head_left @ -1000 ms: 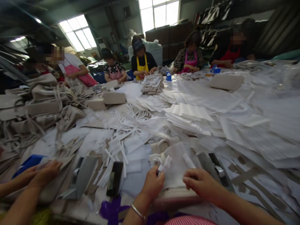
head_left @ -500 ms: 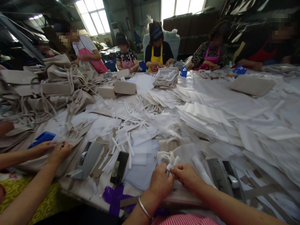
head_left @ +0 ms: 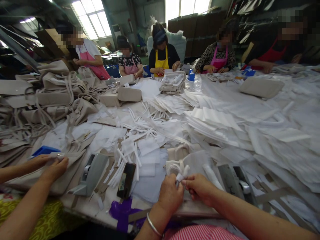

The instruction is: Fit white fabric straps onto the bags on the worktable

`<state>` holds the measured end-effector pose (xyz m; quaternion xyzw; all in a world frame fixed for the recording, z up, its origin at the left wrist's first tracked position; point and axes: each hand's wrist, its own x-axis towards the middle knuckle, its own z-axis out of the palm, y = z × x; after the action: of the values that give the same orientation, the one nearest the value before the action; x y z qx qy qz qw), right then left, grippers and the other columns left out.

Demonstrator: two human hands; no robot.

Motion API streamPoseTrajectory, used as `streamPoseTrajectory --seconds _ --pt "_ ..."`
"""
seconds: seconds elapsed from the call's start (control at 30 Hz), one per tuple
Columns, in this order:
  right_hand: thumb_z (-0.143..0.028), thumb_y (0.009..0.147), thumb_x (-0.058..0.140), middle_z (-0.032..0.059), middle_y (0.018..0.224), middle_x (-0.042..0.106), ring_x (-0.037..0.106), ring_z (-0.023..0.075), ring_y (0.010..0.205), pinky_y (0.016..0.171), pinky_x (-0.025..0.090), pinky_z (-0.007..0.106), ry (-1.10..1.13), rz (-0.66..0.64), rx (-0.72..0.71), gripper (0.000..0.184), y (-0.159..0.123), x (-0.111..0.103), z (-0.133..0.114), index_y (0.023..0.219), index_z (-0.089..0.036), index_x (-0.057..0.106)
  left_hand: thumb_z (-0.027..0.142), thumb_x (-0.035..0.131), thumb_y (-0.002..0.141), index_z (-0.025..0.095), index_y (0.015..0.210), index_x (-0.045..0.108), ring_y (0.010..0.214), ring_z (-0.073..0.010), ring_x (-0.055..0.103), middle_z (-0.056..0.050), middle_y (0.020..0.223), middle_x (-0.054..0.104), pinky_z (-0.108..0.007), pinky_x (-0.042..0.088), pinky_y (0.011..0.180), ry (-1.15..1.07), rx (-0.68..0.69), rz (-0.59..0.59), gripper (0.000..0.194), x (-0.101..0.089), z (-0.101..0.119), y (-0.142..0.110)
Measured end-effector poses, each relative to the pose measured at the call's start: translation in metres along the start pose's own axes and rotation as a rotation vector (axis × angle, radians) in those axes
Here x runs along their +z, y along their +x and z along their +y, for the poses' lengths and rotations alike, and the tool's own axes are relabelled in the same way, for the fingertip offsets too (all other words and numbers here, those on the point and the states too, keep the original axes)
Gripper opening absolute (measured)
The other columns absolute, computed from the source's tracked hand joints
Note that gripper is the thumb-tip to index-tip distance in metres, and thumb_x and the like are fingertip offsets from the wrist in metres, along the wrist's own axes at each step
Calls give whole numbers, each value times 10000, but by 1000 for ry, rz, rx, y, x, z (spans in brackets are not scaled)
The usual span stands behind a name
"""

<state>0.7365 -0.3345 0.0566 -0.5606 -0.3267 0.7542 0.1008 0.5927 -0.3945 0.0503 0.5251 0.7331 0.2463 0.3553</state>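
Observation:
A beige handbag (head_left: 178, 152) lies in front of me at the table's near edge, its strap (head_left: 183, 166) looped and partly covered in white foam. My left hand (head_left: 171, 193), with a silver bangle at the wrist, is closed around a strap end wrapped in a small white foam piece (head_left: 179, 177). The fingertips of my right hand (head_left: 198, 188) pinch that same foam piece from the right. What lies inside the wrap is hidden by my fingers.
Grey tape dispensers (head_left: 93, 173) (head_left: 237, 183) flank me. A phone (head_left: 126, 180) lies beside white foam sheets (head_left: 147, 160) and strips. Beige bags (head_left: 55, 96) are heaped at left. A co-worker's hands (head_left: 53, 166) work close on the left; several people sit or stand opposite.
The view has shifted slightly. My hands stay together at the strap, the right fingers a little changed in pose. The co-worker's hands at left have moved slightly on their bag.

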Motion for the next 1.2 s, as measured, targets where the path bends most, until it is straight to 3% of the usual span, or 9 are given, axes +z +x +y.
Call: streamPoseTrajectory --seconds 0.13,0.27,0.43,0.6,0.73,0.9,1.0,1.13,1.2 --pt "-303 686 747 -79 509 463 396 61 448 429 355 179 123 -3 -50 246 0 6 8 656 -176 538 263 525 855 184 809 572 597 -136 492 11 678 532 -266 360 580 -360 -136 -194 103 -8 -2 4" --pt "-377 594 771 -84 510 486 403 67 430 426 325 202 185 25 -191 328 2 12 16 778 -142 633 343 619 821 123 959 653 563 -102 472 3 728 573 -231 388 534 -643 -190 -323 262 -14 -7 7" --pt "-422 645 724 -19 586 618 436 84 438 438 303 225 46 -3 -336 326 6 6 14 792 -141 650 421 697 814 92 995 671 520 -73 436 7 665 574 -195 323 493 -820 -167 -389 377 -15 -15 8" --pt "-486 710 700 -29 575 556 419 93 443 430 285 241 -170 -15 -368 333 14 -4 13 720 -160 630 419 707 813 95 989 661 507 -72 480 -5 677 586 -183 348 487 -1008 -185 -485 371 -10 -28 10" --pt "-457 747 644 -21 588 573 462 113 481 463 347 246 -199 -109 -418 285 19 -6 13 677 -184 600 429 733 737 106 975 648 536 -95 534 -42 797 618 -195 388 456 -1131 -167 -555 410 -6 -28 14" --pt "-292 742 558 1 631 639 544 149 558 539 434 263 -250 -143 -479 151 9 -8 8 704 -184 657 577 733 767 125 1149 569 483 -65 430 -28 795 630 -196 316 425 -822 -113 -509 614 -2 -14 16" --pt "-267 825 529 52 839 732 657 214 803 760 526 329 -459 -75 -626 215 -7 -22 8 873 -189 723 489 695 827 166 1077 546 556 -106 498 -23 813 640 -233 395 521 -514 -136 -305 435 1 -5 16" --pt "-295 905 479 126 1119 719 638 271 1079 989 492 433 -705 344 -883 320 -25 -70 12 1099 -183 707 250 607 860 199 1000 518 844 -224 624 -82 932 650 -327 473 756 -68 -126 -76 173 5 3 10" --pt "-313 888 483 165 1198 690 600 309 1176 1061 446 482 -781 528 -886 355 -26 -99 15 1116 -153 703 171 570 848 184 1023 547 924 -268 625 -138 1038 620 -386 484 834 163 -101 7 177 7 8 5"
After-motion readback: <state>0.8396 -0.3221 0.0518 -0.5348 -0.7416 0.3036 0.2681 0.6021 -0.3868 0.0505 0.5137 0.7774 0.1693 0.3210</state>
